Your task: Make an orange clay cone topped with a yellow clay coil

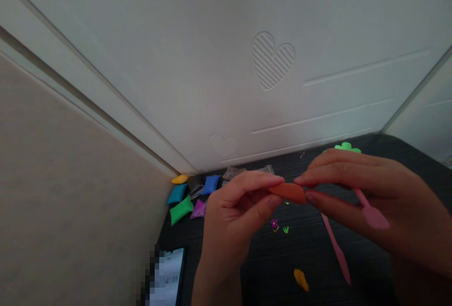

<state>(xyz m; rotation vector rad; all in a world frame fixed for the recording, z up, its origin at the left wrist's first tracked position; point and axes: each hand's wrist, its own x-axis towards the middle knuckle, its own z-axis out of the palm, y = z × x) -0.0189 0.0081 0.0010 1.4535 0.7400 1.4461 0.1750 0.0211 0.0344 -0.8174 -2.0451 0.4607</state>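
Note:
A flattened, elongated piece of orange modelling clay (290, 192) is held up above the dark table. My left hand (235, 216) pinches its left end between thumb and fingers. At the other end, the thumb and fingertips of my right hand (370, 188) touch the clay. A pink modelling tool (375, 216) is tucked in my right hand, its flat tip sticking out past the fingers. Below lie a second pink tool (337, 249), a yellow-orange clay lump (301, 280), a small purple clay flower (274, 223) and a tiny green leaf piece (286, 229).
Coloured clay packets, among them a green one (181, 210) and a blue one (211, 185), lie at the table's back left. A phone (167, 275) rests at the left edge. Behind my right hand shows a green flower-shaped item (348, 147). A white panel (212, 61) stands behind.

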